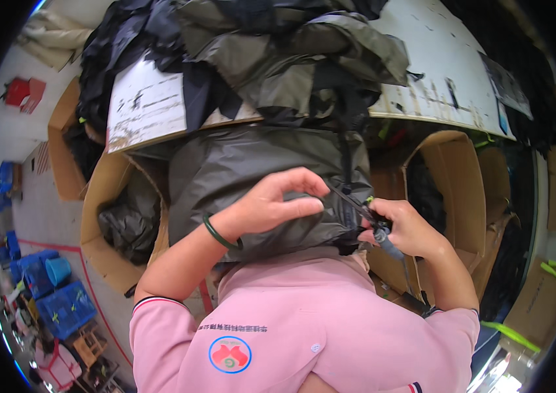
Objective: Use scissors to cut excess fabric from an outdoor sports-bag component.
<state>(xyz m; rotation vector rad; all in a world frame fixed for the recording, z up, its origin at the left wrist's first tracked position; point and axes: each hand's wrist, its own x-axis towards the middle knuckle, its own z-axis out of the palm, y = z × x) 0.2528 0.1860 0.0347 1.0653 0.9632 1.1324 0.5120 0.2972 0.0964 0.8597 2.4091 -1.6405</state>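
Dark olive-grey coated fabric [238,157] drapes over the table edge and across my lap. My left hand [284,200] hovers over it, thumb and fingers apart, with nothing visible between them; a dark green bangle circles that wrist. To its right, my right hand [399,226] is closed round a pair of scissors [356,204], whose narrow dark blades point up and left toward my left fingertips. Part of the grey handle shows below the fingers. A black strap [346,154] runs down the fabric beside the blades. Whether the blades touch anything is too small to tell.
More dark fabric is heaped on the white, worn table [422,105]. Under it stand cardboard boxes, one at the left [104,229] with dark fabric inside, another at the right [464,190]. A paper sheet [147,101] lies at the table's left corner. Blue crates [65,308] stand far left.
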